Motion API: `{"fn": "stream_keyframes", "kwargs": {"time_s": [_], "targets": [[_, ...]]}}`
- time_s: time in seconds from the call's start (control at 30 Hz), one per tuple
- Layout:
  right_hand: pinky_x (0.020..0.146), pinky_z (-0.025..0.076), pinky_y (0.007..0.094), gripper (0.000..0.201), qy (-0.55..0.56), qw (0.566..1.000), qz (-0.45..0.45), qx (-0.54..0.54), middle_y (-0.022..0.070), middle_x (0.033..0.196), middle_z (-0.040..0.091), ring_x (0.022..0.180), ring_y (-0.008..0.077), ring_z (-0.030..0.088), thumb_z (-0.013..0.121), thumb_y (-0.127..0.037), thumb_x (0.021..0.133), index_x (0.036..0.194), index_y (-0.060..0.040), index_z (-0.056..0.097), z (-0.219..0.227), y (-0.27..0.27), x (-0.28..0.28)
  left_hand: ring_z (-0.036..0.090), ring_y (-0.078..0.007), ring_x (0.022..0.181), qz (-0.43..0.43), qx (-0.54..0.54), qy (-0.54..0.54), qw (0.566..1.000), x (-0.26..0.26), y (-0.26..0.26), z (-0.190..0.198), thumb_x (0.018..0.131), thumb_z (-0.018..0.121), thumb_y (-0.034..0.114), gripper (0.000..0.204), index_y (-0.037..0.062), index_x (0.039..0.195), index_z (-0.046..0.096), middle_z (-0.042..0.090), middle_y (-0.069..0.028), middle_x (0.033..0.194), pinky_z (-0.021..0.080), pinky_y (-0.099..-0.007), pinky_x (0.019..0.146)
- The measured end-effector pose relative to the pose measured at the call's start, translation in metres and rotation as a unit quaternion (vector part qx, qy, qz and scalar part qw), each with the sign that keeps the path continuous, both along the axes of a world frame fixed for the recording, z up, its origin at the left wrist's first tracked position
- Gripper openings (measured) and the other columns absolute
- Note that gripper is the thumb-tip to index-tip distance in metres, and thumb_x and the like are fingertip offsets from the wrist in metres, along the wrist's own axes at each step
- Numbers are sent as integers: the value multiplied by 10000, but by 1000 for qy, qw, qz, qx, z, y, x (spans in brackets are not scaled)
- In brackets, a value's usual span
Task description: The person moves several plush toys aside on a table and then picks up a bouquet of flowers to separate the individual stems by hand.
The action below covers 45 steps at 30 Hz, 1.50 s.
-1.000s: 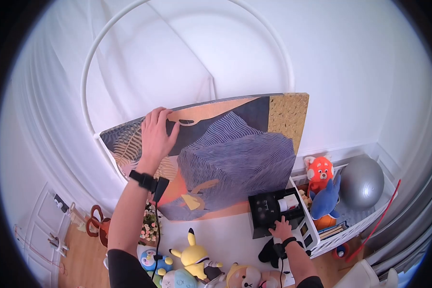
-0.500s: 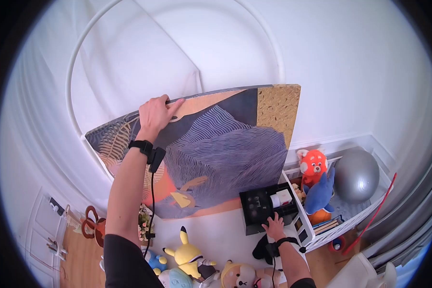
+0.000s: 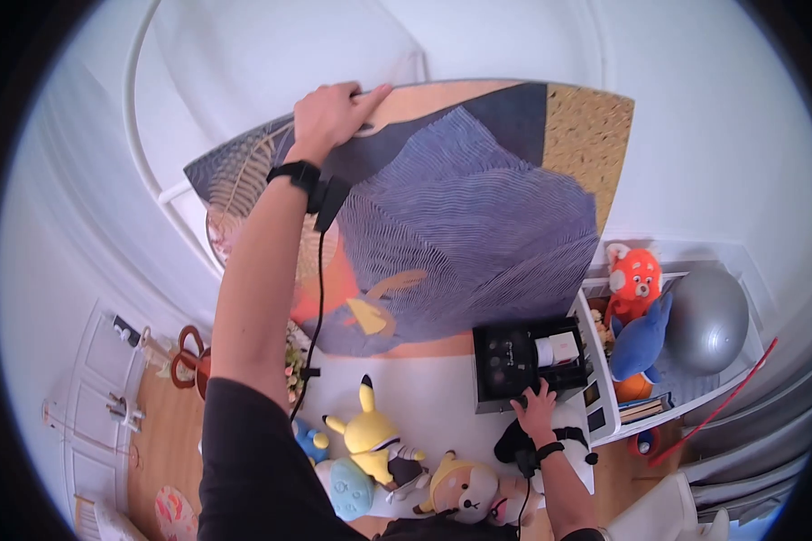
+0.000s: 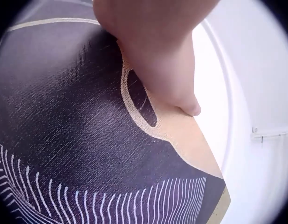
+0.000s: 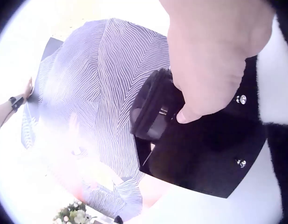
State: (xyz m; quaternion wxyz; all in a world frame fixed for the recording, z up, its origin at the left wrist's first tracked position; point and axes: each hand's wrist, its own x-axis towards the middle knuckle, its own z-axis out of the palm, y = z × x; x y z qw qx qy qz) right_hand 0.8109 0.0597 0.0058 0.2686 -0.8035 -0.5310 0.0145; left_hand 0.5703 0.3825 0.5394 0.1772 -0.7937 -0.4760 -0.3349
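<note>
A large canvas picture (image 3: 460, 216) with wavy blue-violet lines stands tilted on the white table (image 3: 406, 374). My left hand (image 3: 334, 117) grips its upper edge; in the left wrist view the thumb lies on the printed face, near a dark oval. At the picture's lower right corner stands a black box (image 3: 501, 361) with clear knobs on its front. My right hand (image 3: 537, 410) rests over the box's front rim with fingers extended, and its thumb lies at that rim in the right wrist view. A white container (image 3: 559, 350) lies inside the box.
Plush toys line the near table edge: a yellow one (image 3: 370, 433), a brown one (image 3: 469, 491) and a black-and-white one (image 3: 514, 444). To the right, a white rack (image 3: 609, 410) holds a red plush (image 3: 636, 275), a blue plush (image 3: 636, 347) and a silver ball (image 3: 711, 320).
The head view has shifted, and the picture fills more of it, with its upper edge higher in the frame. Both hands keep their places on the picture and the box.
</note>
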Motion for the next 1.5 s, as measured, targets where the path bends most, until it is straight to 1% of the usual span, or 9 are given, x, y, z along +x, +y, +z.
{"fn": "stream_keyframes", "kwargs": {"time_s": [0.13, 0.17, 0.4, 0.5, 0.63, 0.8, 1.1, 1.4, 1.5], "targets": [[817, 399, 508, 347, -2, 1000, 12, 2, 211, 1334, 361, 1009, 419, 430, 719, -341, 735, 976, -120, 603, -10, -3, -24, 665, -272, 807, -4, 39, 0, 999, -1, 7, -11, 801, 373, 740, 705, 140, 942, 715, 695, -82, 809, 503, -379, 704], [817, 399, 508, 347, -2, 1000, 11, 0, 211, 1334, 361, 1009, 419, 430, 719, -341, 735, 976, -120, 603, -13, -3, -32, 667, -264, 815, 6, 7, 9, 1000, -1, 6, -8, 797, 366, 742, 703, 155, 967, 712, 698, -77, 824, 505, -374, 712], [793, 404, 489, 352, -12, 1000, 24, -6, 191, 1342, 364, 965, 397, 438, 696, -384, 748, 969, -129, 597, -16, 7, -93, 667, -257, 800, 1, 25, 16, 1000, -4, 12, -8, 786, 364, 748, 710, 158, 962, 718, 697, -77, 820, 506, -361, 687], [839, 396, 488, 380, -3, 997, 31, -64, 194, 1399, 338, 981, 389, 451, 643, -427, 785, 1021, -132, 604, -12, 11, -120, 668, -251, 796, -1, 52, 6, 999, -5, 17, -11, 781, 366, 752, 710, 168, 971, 722, 698, -74, 824, 508, -357, 676], [838, 402, 475, 389, -9, 997, 48, -59, 201, 1419, 317, 980, 389, 457, 639, -421, 792, 1053, -135, 596, -4, 16, -162, 670, -245, 806, -1, 36, 14, 999, -8, 16, -8, 775, 371, 755, 716, 169, 995, 720, 701, -71, 829, 511, -349, 689], [854, 395, 492, 402, 36, 995, 62, -63, 226, 1408, 296, 991, 399, 440, 679, -375, 770, 1056, -111, 581, 5, 26, -202, 669, -241, 817, -11, 28, 9, 999, -10, 18, -9, 771, 376, 755, 720, 165, 1001, 719, 701, -69, 824, 509, -347, 696], [838, 394, 498, 410, 49, 996, 61, -43, 249, 1405, 284, 978, 412, 433, 676, -376, 772, 1054, -99, 566, 5, 34, -216, 667, -257, 844, -3, 18, 17, 1000, -6, 14, -10, 776, 365, 759, 725, 163, 999, 713, 700, -79, 845, 505, -362, 739], [824, 392, 498, 428, 70, 994, 88, -10, 262, 1402, 274, 969, 418, 426, 687, -375, 766, 1068, -100, 559, -2, 47, -224, 666, -272, 871, 10, 25, 18, 999, -3, 16, -14, 792, 352, 752, 725, 182, 1076, 696, 704, -86, 876, 510, -373, 735], [859, 382, 489, 450, 73, 992, 98, -41, 243, 1421, 274, 981, 396, 427, 667, -385, 790, 1124, -103, 560, 4, 55, -230, 667, -269, 868, 10, 28, 20, 999, -3, 15, -14, 795, 356, 746, 716, 181, 1075, 697, 704, -81, 863, 510, -371, 732]]}}
